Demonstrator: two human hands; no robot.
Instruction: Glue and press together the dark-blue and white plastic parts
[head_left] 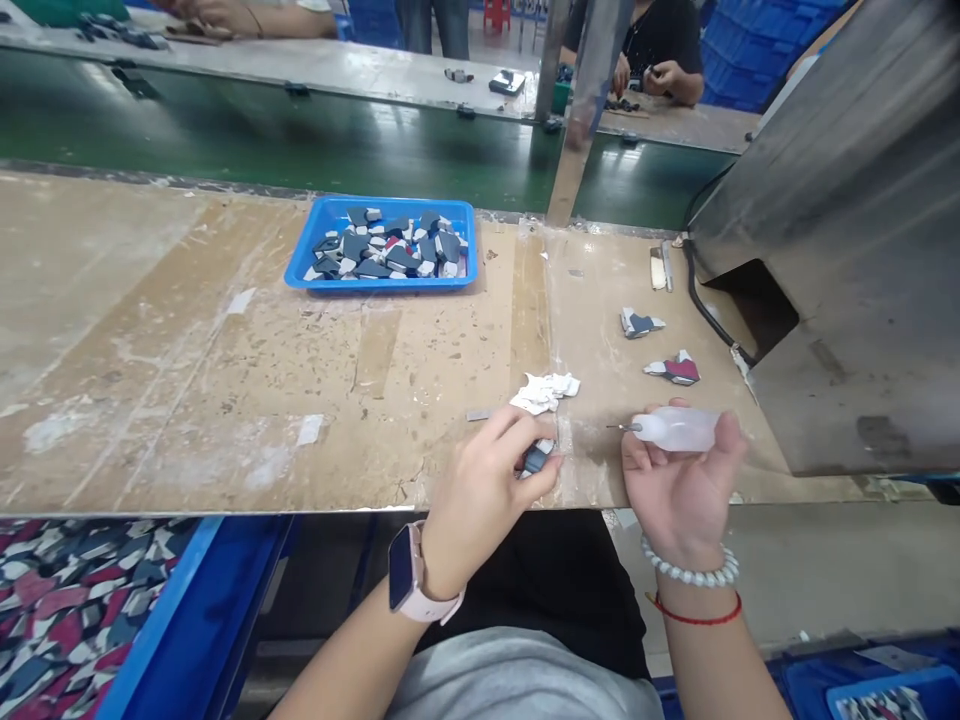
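Note:
My left hand [491,485] pinches a small dark blue and white piece [535,457] near the bench's front edge. Palm up, my right hand [682,480] holds a translucent white bottle [679,429] whose thin metal tip points left. Crumpled white tissue [545,392] lies just beyond my left hand, with a small flat grey strip [478,415] beside it. Beyond my right hand rest a maroon and white piece [677,369] and a blue and white piece [641,323].
A blue tray [382,287] of several pieces sits at the bench's back. At right stands a metal housing [847,300] with a black cable. A large blue bin [161,620] of pieces is at lower left. Across the green belt [337,150], other people's hands work.

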